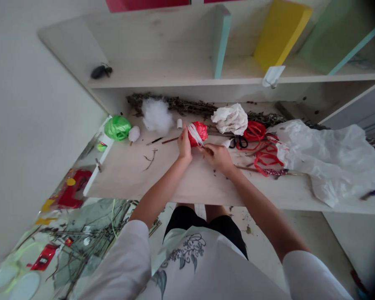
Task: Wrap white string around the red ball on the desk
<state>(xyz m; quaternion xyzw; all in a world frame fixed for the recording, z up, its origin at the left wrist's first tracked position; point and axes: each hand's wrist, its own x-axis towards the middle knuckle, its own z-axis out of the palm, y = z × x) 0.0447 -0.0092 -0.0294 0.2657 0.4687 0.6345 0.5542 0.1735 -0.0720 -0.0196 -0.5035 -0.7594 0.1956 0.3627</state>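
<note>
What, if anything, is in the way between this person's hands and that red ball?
Nothing visible blocks them. The left hand is already against the red ball, and the right hand sits right beside it. Only a white feathery strip lies across the ball's front, at the fingers.

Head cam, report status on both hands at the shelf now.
Left hand against red wrapped ball. Right hand pinching white strip at the ball. Black-handled scissors and red cord lie right of the hands.
</note>
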